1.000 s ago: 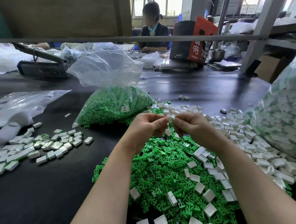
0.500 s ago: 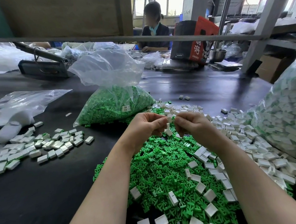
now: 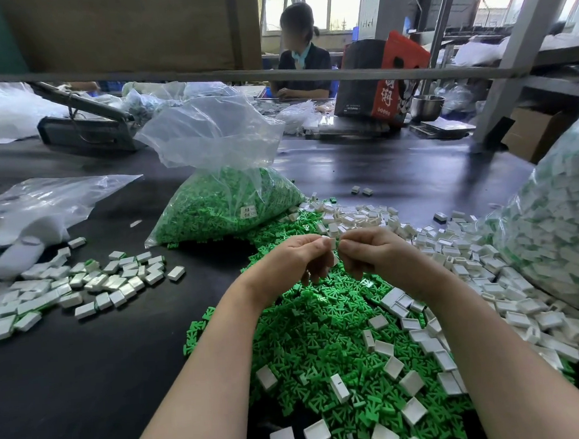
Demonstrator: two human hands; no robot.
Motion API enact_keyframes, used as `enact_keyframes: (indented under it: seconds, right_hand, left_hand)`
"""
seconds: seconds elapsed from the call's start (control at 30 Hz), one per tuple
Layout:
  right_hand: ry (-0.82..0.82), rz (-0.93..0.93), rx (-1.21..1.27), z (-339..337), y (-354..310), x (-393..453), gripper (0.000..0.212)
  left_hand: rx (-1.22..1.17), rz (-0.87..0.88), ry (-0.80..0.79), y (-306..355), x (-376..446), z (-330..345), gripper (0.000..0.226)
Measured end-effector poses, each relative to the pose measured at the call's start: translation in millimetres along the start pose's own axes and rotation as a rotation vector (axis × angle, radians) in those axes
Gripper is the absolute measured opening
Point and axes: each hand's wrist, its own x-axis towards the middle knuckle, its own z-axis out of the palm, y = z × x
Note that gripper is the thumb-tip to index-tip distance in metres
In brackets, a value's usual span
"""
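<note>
- Now, left hand and right hand are both curled, fingertips pinching one small white cap between them, held above the green clip pile.
- Black table carries loose white caps and a bag of green clips; workshop, with a seated person behind.
- Same pinch and same spot as a second ago.

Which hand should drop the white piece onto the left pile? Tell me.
Left, probably: left hand and right hand both pinch the white piece, but the left pile lies on the left hand's side.
</note>
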Motion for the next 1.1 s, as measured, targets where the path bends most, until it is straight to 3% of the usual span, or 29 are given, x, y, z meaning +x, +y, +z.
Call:
enact_keyframes:
  seconds: [0.37,0.57,0.77,0.9,1.1]
  right_hand:
    - [-0.085,0.077,0.148,5,15,-1,0.035]
    - [-0.126,0.115,0.213,4,20,-3,0.024]
    - [-0.158,0.134,0.254,7,18,-6,0.047]
    - [-0.167,0.125,0.23,7,17,-7,0.051]
    - [-0.116,0.089,0.269,8,23,-6,0.029]
  left_hand:
    - [0.018,-0.017,-0.041,-12,4,2,0.022]
    - [-0.023,-0.066,-0.071,-17,4,4,0.021]
    - [-0.047,-0.049,-0.076,-16,3,7,0.017]
    - [-0.051,-0.049,-0.081,-18,3,6,0.017]
    - [-0.099,-0.013,-0.035,-19,2,5,0.023]
